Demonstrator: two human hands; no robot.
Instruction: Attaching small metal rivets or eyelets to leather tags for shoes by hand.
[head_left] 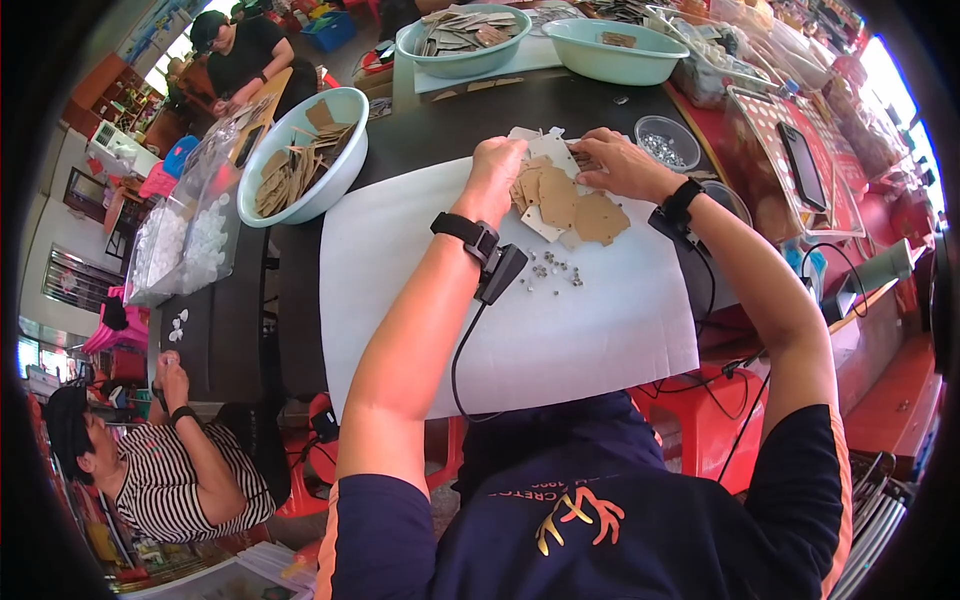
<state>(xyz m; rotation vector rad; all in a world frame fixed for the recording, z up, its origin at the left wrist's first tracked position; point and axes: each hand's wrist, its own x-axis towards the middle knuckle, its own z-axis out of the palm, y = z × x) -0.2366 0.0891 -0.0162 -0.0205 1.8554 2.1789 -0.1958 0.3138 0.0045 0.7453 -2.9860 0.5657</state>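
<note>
A loose pile of thin brown and whitish cardboard pieces [572,203], some with small holes, lies on a white sheet [400,290]. My left hand [497,172] is closed at the pile's far left edge, its fingertips partly hidden against the pieces. Across from it, my right hand [622,163] bends its fingers over the far right edge, gripping pieces there. Several small metal bits [555,270] are scattered on the sheet on the near side of the pile. Beside my right hand stands a clear round tub [667,143] holding small shiny metal parts.
Pale green basins [345,150] with brown pieces stand at the left and along the far side. A phone [802,165] rests on a dotted tray at right. Cables run from both wrist bands. Clear bins [185,245] and two other people are at left.
</note>
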